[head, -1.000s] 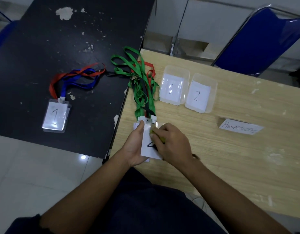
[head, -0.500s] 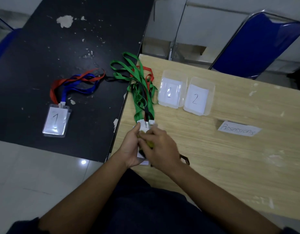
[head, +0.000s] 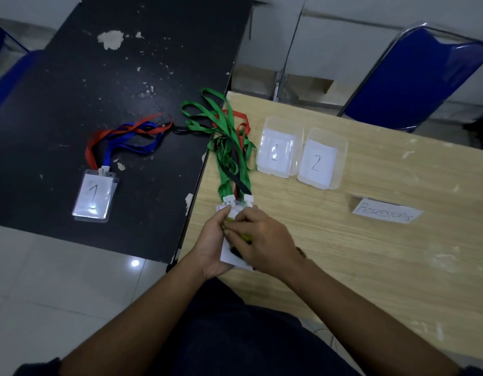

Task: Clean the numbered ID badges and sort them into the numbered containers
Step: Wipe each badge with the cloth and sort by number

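At the frame's centre, the left hand (head: pixel 212 246) is gripping a badge stack (head: pixel 226 255) on the wooden tabletop (head: pixel 370 267), while the right hand (head: pixel 264 240) is pressing a pinched yellow-green cloth (head: pixel 245 236) onto it. Containers 1 (head: pixel 282 122) and 2 (head: pixel 341 150) are sitting just above.

Number on badge (head: pixel 225 255) and most of yellow cloth (head: pixel 245 235) beneath right hand (head: pixel 267 240)

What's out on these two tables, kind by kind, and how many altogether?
Stacks of clear-sleeved ID badges on lanyards: 2, the stack marked 1 and the held stack
Clear plastic containers with numbered labels: 2, container 1 and container 2
Handwritten white paper sign: 1
Yellow-green wipe: 1
Total: 6
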A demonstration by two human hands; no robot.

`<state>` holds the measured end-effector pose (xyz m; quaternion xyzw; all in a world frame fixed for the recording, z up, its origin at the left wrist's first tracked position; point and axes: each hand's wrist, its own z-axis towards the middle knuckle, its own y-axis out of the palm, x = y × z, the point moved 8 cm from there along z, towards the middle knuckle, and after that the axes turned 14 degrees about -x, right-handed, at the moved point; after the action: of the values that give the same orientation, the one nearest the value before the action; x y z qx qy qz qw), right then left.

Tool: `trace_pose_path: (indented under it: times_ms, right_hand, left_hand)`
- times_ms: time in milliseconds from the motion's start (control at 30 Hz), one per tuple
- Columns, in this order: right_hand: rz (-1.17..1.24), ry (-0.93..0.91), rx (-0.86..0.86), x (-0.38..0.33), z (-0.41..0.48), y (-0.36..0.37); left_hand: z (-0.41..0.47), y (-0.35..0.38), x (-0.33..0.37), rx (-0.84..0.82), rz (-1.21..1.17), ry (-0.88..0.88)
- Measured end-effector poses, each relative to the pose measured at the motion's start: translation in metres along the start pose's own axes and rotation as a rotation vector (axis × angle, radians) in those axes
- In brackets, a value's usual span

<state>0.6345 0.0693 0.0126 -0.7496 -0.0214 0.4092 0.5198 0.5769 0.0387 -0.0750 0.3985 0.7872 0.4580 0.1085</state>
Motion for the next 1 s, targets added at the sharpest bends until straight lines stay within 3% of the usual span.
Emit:
trace_pose_path:
  times_ms: [100, 200, 367, 533, 633, 800, 900, 1000]
  right_hand:
    - [-0.088, 0.089, 0.084, 0.024, 0.005, -0.017]
    - [-0.014, 0.173, 0.218, 0.031, -0.001, -0.02]
    - [-0.075, -0.085, 0.229, -0.001, -0.027, 0.007]
    - [-0.058, 0.111, 0.435, 0.017, -0.028, -0.013]
    - [-0.001, 0.121, 0.364, 0.01, -0.028, -0.004]
    - [-0.127, -0.151, 0.024, -0.009, -0.039, 0.01]
    - [-0.234, -0.17, -0.028, 0.002, -0.04, 0.003]
    - [-0.172, -0.042, 0.042, 0.021, -0.032, -0.015]
  left_hand:
    - [0.002, 0.003, -0.003, -0.028, -0.018, 0.017]
    - [0.004, 0.009, 0.001, -0.045, 0.002, 0.014]
    - [0.002, 0.007, 0.005, -0.039, 0.019, -0.033]
    - [0.008, 0.013, -0.001, -0.078, -0.044, -0.008]
    - [0.01, 0.012, 0.002, -0.041, -0.043, 0.009]
    - [0.009, 0.007, 0.004, -0.051, -0.06, 0.02]
    - [0.011, 0.007, -0.002, -0.031, -0.064, 0.023]
    - [0.013, 0.014, -0.004, -0.031, -0.034, 0.041]
